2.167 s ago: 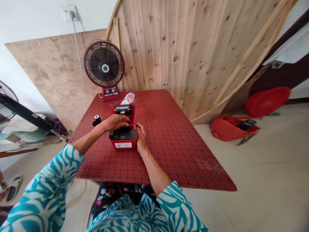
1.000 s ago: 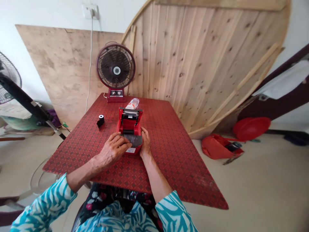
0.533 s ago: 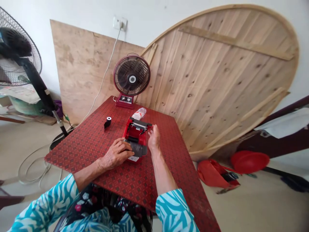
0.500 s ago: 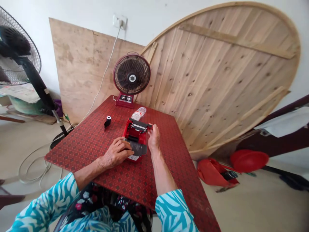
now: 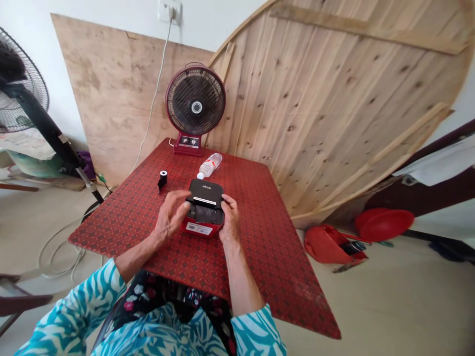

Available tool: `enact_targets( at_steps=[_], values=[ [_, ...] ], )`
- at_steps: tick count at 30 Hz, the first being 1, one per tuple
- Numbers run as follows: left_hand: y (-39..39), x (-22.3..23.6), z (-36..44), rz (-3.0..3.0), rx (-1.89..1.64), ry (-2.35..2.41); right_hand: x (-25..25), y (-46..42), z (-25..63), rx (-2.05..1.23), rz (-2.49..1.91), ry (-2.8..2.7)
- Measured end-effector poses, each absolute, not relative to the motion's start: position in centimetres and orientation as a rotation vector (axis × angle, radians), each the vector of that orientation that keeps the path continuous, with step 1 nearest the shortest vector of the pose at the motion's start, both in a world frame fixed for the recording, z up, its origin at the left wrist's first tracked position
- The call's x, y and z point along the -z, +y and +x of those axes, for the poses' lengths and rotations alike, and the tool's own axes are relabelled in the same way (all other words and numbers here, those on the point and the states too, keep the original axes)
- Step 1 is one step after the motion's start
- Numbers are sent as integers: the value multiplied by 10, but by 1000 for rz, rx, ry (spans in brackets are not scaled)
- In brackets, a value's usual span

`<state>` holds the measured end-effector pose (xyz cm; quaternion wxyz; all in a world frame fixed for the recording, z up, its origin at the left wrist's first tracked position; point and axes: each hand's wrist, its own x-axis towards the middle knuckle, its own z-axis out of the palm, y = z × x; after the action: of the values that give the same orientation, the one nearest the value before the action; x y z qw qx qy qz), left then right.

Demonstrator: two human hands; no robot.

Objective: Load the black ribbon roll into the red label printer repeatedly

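A small red-and-black label printer [image 5: 206, 194] sits on the red patterned table, its black lid lying closed. On its red front is a white sticker with small print. My right hand [image 5: 229, 220] grips the printer's right side, with fingers at the lid's edge. At the left side is my left hand [image 5: 171, 215], thumb and fingers apart, fingertips close to the lid's left edge; whether they touch it I cannot tell. A little roll [image 5: 163, 179] with a white end and a dark loose strip stands left of the printer. Behind the printer lies a clear plastic bottle [image 5: 211, 165].
A maroon table fan [image 5: 195, 106] stands at the back of the table [image 5: 256, 277]. Its white cord [image 5: 156, 89] runs near the wall. A large round wooden board [image 5: 315, 113] leans behind. A floor fan [image 5: 48, 123] is at the left, and a red bag [image 5: 324, 244] lies on the floor.
The printer's raised lid has come down and closed. My left hand has drawn back from the front of the printer to its left side. The view has shifted slightly.
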<state>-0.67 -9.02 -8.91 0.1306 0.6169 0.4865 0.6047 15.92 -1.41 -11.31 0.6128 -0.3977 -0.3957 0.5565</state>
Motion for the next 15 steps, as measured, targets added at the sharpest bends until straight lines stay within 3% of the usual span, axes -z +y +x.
enact_targets(
  at_steps=[6,15],
  values=[
    [-57,82,-1,864,-1567,1225,109,-16,158,-1283,-901,-923],
    [-56,78,7,607,-1557,1088,106,-20,156,-1284,-862,-920]
  ],
)
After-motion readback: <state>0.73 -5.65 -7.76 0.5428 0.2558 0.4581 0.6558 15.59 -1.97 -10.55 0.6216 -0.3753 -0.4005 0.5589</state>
